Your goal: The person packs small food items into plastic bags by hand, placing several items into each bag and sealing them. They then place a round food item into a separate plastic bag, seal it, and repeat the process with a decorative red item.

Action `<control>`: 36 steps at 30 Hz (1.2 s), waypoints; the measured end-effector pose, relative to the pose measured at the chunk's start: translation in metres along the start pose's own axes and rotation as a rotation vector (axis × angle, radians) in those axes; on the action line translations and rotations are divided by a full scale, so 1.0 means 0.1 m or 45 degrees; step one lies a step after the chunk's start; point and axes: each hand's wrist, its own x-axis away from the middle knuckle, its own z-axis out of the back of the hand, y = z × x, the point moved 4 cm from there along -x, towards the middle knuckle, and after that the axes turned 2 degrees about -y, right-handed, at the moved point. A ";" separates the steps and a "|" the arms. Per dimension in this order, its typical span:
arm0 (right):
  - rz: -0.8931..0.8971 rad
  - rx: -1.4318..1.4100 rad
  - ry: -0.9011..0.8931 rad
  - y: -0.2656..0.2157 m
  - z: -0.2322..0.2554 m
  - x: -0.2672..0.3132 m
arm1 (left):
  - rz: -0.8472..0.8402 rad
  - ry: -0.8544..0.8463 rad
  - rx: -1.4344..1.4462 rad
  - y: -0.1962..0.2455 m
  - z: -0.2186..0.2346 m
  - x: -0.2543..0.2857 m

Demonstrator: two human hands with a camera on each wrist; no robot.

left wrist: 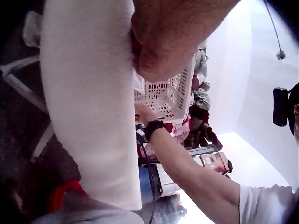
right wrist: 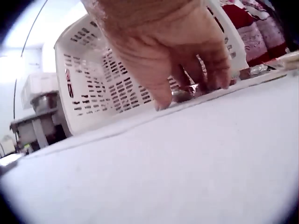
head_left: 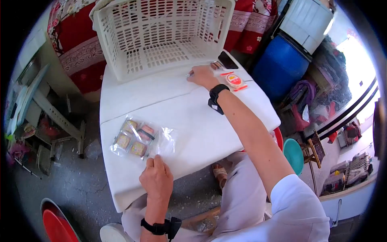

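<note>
In the head view a clear plastic bag (head_left: 166, 141) lies near the table's front left, with several square wrapped cakes (head_left: 138, 148) inside. My left hand (head_left: 156, 177) has curled fingers and pinches the bag's open edge. Farther back, my right hand (head_left: 203, 76) reaches across the table in front of the crate. Its fingers curve down around a small shiny packet (right wrist: 182, 95), seen between thumb and fingers in the right wrist view. Most of that packet is hidden by the hand. Right of this hand lies a round cake in a clear and red wrapper (head_left: 234, 80).
A white slotted plastic crate (head_left: 161, 60) stands on its side at the back of the white table (head_left: 161, 101). A black phone (head_left: 228, 60) and a small brown packet (head_left: 216, 65) lie at the back right. A blue barrel (head_left: 281, 66) stands beyond the right edge.
</note>
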 end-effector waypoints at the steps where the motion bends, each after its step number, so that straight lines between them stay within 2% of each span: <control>1: 0.005 -0.010 -0.016 -0.02 -0.07 -0.02 | -0.012 0.021 0.019 0.00 0.01 0.00; 3: -0.005 0.202 0.104 -0.09 -0.05 -0.05 | -0.011 0.038 0.040 0.01 0.02 -0.02; 6: 0.097 0.249 -0.039 -0.25 0.08 0.13 | -0.021 0.068 0.073 0.01 0.06 -0.03; 10: 0.084 0.222 -0.069 -0.40 0.38 0.47 | -0.043 0.109 0.126 0.02 0.06 -0.02; 12: -0.249 -0.290 -0.355 -0.38 0.47 0.67 | -0.041 0.164 0.172 0.02 0.10 -0.02; 13: -0.242 -0.281 -0.359 -0.38 0.53 0.82 | -0.046 0.213 0.212 0.02 0.12 -0.02; 15: -0.101 -1.377 -0.570 -0.48 0.55 1.24 | -0.029 0.244 0.243 0.00 0.11 -0.02; 16: -0.149 -1.648 -0.617 -0.56 0.56 1.48 | -0.024 0.275 0.268 -0.01 0.11 -0.03; 17: -0.185 -1.712 -0.671 -0.73 0.68 1.74 | -0.023 0.281 0.271 -0.01 0.11 -0.04; 19: -0.204 -1.809 -0.812 -0.95 0.65 2.12 | -0.048 0.420 0.345 0.00 0.13 -0.05; 20: -0.254 -1.886 -0.882 -1.03 0.59 2.28 | -0.050 0.421 0.348 0.00 0.13 -0.06; 23: -0.364 -1.968 -0.820 -1.24 0.30 2.48 | -0.032 0.413 0.343 0.03 0.12 -0.06; 25: -0.348 -2.102 -0.583 -1.30 0.20 2.49 | -0.012 0.398 0.307 0.03 0.13 -0.06; 26: -0.348 -2.105 -0.583 -1.32 0.15 2.51 | -0.014 0.396 0.305 0.03 0.13 -0.06; 28: -0.228 -2.025 -0.417 -1.36 0.17 2.49 | 0.008 0.368 0.326 0.01 0.12 -0.07; 32: -0.318 -1.990 -0.427 -1.37 0.20 2.49 | -0.051 0.459 0.327 -0.02 0.12 -0.09; 34: -0.419 -1.925 -0.508 -1.38 0.22 2.53 | -0.076 0.492 0.326 -0.02 0.15 -0.09; 36: -0.394 -1.860 -0.472 -1.37 0.17 2.52 | -0.059 0.454 0.316 0.00 0.17 -0.09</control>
